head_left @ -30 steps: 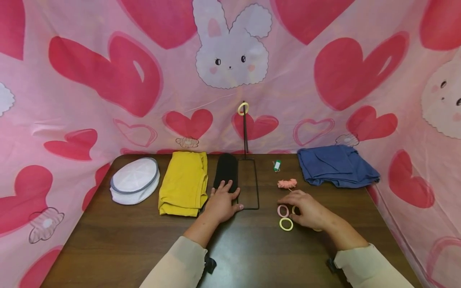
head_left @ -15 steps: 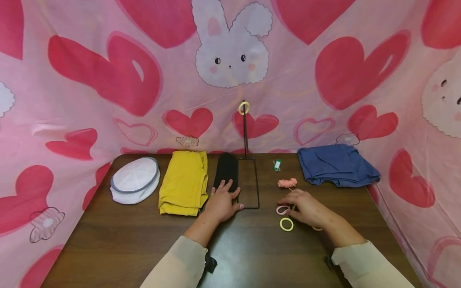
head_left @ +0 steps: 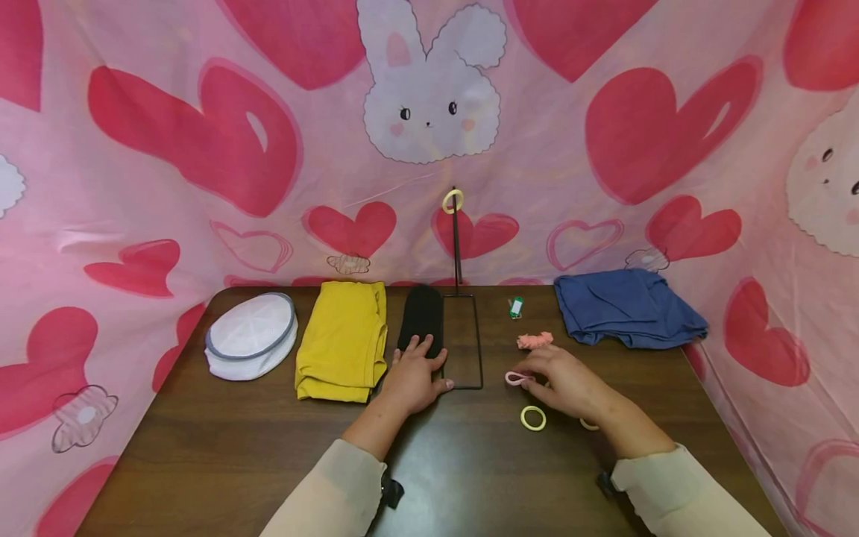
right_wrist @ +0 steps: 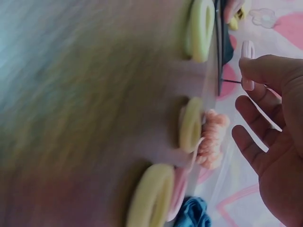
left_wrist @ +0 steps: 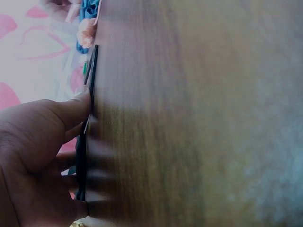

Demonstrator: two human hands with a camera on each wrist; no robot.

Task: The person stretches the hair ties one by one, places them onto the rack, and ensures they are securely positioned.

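1. The person's right hand [head_left: 564, 384] hovers just above the dark wooden table [head_left: 221, 447], right of centre. Thumb and forefinger pinch a small pink hair-tie ring [head_left: 515, 378]; in the right wrist view the other fingers [right_wrist: 253, 120] are spread and only loosely bent.
2. The pink ring is lifted off the table and sticks out to the left of the fingertips. From the head camera it looks like a flattened oval, its long axis running left to right.
3. The left hand [head_left: 412, 377] lies flat, fingers straight and slightly spread. Its fingertips rest on the near end of a black oblong fabric pouch [head_left: 423, 313], and its thumb [left_wrist: 71, 106] presses the near left corner of a thin black wire stand's rectangular base [head_left: 479, 343].
4. The stand's upright rod rises at the far edge of the table, with a pale yellow hair-tie ring [head_left: 452, 201] hung at its top.
5. A second yellow hair-tie ring [head_left: 533, 418] lies flat on the table just in front of the right hand, and another ring [head_left: 589, 425] peeps out from under the wrist.
6. A coral knotted hair tie [head_left: 535, 340] lies just beyond the right hand, with a small green tag [head_left: 515, 307] farther back.
7. Along the back lie a white round cap with grey trim [head_left: 251, 335], a folded yellow cloth [head_left: 344, 339] and a crumpled blue cloth [head_left: 627, 307].
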